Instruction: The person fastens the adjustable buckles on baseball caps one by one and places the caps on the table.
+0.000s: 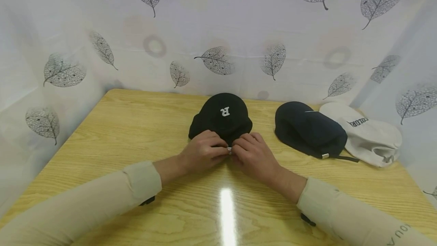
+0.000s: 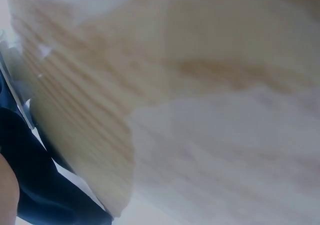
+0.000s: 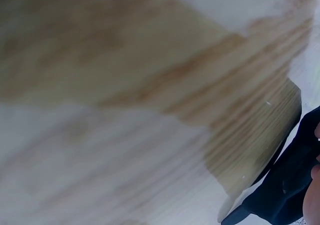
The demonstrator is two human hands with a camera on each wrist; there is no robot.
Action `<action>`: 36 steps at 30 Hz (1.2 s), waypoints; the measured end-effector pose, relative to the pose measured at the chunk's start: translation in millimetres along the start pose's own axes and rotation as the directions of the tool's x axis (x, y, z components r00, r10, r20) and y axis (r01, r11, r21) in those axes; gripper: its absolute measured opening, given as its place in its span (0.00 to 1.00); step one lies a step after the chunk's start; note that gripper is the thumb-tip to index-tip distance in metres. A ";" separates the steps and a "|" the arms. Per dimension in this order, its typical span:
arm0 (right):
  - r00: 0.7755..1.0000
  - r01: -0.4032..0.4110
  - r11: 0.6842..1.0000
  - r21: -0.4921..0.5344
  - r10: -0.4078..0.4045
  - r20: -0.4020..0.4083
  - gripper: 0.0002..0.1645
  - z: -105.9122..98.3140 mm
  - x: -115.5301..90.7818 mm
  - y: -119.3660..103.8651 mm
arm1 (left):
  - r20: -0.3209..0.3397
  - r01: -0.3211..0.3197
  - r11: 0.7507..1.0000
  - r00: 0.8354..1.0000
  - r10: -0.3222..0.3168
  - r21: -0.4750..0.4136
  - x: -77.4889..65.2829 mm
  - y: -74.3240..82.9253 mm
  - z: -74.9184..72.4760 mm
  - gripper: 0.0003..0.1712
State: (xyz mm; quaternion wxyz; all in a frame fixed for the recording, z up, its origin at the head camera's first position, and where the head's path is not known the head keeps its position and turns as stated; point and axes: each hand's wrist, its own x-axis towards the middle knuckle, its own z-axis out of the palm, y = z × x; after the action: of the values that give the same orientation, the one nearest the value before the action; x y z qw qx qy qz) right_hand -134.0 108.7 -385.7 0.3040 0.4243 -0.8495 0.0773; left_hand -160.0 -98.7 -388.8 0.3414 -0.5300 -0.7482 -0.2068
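Observation:
A black cap [image 1: 223,113] with a white letter R lies mid-table in the head view, its rear side toward me. My left hand [image 1: 206,151] and right hand [image 1: 254,156] meet at its near edge, fingers curled. Between the fingertips shows a small silver buckle [image 1: 230,150], pinched from both sides. Most of the strap is hidden behind the fingers. In the left wrist view, part of the dark cap [image 2: 45,185] shows at the lower left; in the right wrist view, the cap [image 3: 285,185] appears at the lower right.
Right of the hands lie a dark navy cap [image 1: 307,128] with a loose strap end and metal buckle, and a white cap [image 1: 372,134] with dark lettering, partly overlapped by the navy one. All rest on a wooden table [image 1: 136,124]. A leaf-patterned curtain [image 1: 218,22] hangs behind.

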 end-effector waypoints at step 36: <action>0.999 -0.044 0.997 -0.063 0.045 0.001 0.06 -0.1 -1.0 0.7 | -0.006 -0.009 1.000 1.000 0.009 0.023 -2.1 -2.3 1.2 0.05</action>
State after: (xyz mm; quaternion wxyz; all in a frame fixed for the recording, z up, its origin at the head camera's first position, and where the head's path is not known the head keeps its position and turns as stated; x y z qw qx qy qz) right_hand -134.0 109.8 -386.1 0.3143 0.3955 -0.8612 0.0565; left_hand -162.0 -100.1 -391.0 0.3508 -0.5287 -0.7470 -0.1984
